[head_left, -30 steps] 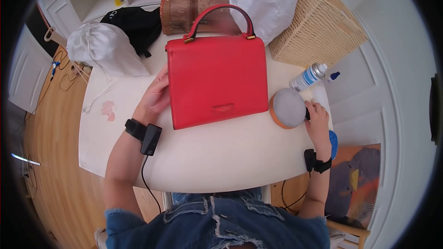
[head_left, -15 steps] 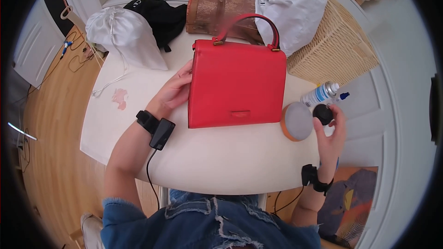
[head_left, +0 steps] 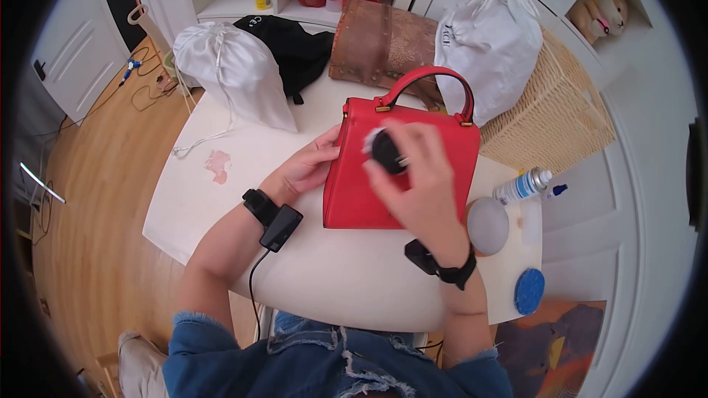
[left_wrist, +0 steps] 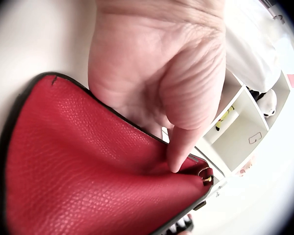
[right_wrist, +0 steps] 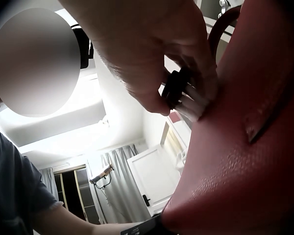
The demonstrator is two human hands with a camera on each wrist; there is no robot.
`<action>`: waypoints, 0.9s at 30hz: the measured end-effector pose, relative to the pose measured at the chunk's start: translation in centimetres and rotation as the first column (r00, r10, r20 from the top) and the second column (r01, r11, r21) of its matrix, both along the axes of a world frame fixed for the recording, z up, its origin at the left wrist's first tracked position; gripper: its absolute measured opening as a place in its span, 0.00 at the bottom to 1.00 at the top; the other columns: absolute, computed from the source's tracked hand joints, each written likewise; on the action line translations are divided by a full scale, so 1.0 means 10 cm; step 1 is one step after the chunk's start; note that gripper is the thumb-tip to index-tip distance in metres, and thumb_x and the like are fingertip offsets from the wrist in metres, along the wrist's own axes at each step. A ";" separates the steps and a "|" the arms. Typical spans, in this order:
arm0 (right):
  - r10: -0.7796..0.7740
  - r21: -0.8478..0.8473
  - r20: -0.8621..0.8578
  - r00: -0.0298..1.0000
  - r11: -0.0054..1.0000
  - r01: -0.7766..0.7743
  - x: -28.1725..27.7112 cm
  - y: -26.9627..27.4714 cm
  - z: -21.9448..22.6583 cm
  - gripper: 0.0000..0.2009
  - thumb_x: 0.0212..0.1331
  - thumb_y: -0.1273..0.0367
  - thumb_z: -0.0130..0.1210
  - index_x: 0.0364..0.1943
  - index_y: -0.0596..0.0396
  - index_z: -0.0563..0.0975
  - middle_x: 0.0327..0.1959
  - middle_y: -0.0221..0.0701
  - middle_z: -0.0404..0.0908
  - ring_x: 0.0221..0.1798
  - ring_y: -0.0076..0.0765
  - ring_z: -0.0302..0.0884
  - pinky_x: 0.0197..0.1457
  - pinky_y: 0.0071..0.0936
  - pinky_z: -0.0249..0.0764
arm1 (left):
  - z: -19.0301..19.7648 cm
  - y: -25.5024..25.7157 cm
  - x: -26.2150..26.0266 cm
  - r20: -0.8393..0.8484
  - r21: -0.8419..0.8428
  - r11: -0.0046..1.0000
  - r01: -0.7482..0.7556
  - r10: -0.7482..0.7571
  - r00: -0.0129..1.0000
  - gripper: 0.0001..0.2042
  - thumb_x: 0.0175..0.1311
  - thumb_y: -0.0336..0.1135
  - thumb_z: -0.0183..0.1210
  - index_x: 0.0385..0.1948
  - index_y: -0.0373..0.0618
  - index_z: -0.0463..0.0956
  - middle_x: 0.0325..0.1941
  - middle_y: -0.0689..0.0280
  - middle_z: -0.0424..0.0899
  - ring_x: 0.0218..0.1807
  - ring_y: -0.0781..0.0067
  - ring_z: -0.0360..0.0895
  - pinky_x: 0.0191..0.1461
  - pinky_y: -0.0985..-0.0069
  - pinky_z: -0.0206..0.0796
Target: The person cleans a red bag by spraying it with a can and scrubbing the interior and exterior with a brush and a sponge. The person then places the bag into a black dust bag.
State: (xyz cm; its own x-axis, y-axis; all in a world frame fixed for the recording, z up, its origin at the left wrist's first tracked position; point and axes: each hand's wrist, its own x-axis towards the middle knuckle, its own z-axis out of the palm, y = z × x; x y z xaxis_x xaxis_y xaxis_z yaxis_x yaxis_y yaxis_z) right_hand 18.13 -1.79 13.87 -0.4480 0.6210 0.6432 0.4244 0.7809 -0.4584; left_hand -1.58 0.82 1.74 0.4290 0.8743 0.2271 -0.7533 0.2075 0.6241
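A red handbag (head_left: 358, 191) stands on the white table (head_left: 332, 280) with its handle (head_left: 442, 75) up. At its left side my left hand (head_left: 308, 167) grips the edge. In the left wrist view the thumb presses into the red side panel (left_wrist: 88, 156), and the other fingers are hidden behind the bag. My right hand (head_left: 424, 195), slightly blurred, holds a small black brush (head_left: 386, 152) in front of the bag's face. The right wrist view shows its pale bristles (right_wrist: 192, 108) right at the red leather (right_wrist: 235, 156).
A round grey-faced pad (head_left: 488, 226), a spray can (head_left: 520, 186) and a blue disc (head_left: 529, 292) lie along the table's right side. Behind stand a white drawstring bag (head_left: 232, 77), a black pouch (head_left: 291, 51), a brown case (head_left: 376, 40), another white bag (head_left: 487, 63) and a wicker basket (head_left: 564, 107).
My right hand has picked up the black brush from beside the grey pad and brought it left to the handbag. My left hand has stayed at the bag's side. The head view has shifted.
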 end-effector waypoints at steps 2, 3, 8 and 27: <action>-0.188 0.104 -0.001 0.982 0.977 0.187 0.22 0.18 0.13 0.20 0.53 0.69 0.63 0.51 0.57 0.74 0.43 0.40 0.71 0.42 0.46 0.77 0.41 0.34 0.76 | 0.00 -0.01 -0.02 0.013 -0.031 0.999 0.008 -0.007 1.000 0.32 0.65 0.31 0.57 0.69 0.43 0.52 0.69 0.61 0.64 0.68 0.67 0.65 0.72 0.67 0.55; -0.304 0.014 -0.018 0.953 0.952 0.304 0.35 0.21 0.20 0.19 0.54 0.69 0.62 0.50 0.58 0.73 0.41 0.40 0.72 0.41 0.45 0.76 0.41 0.33 0.75 | -0.01 0.01 -0.03 0.017 -0.027 0.999 0.029 -0.028 0.999 0.32 0.64 0.31 0.57 0.69 0.43 0.52 0.69 0.61 0.64 0.67 0.68 0.65 0.72 0.67 0.55; -0.348 -0.196 -0.178 0.920 0.929 0.314 0.58 0.29 0.22 0.19 0.55 0.69 0.61 0.50 0.60 0.72 0.40 0.41 0.72 0.41 0.47 0.75 0.40 0.34 0.74 | -0.04 0.00 -0.04 0.002 0.020 0.998 0.055 -0.055 0.998 0.33 0.63 0.31 0.58 0.69 0.43 0.52 0.68 0.61 0.65 0.67 0.68 0.66 0.71 0.67 0.56; -0.255 -0.198 0.179 0.950 0.937 0.289 0.77 0.08 0.36 0.19 0.54 0.68 0.61 0.48 0.56 0.71 0.40 0.43 0.71 0.42 0.54 0.75 0.41 0.41 0.72 | -0.15 0.02 -0.10 -0.055 -0.035 0.999 0.017 -0.019 0.998 0.34 0.62 0.30 0.58 0.70 0.47 0.51 0.68 0.64 0.65 0.67 0.69 0.66 0.70 0.67 0.56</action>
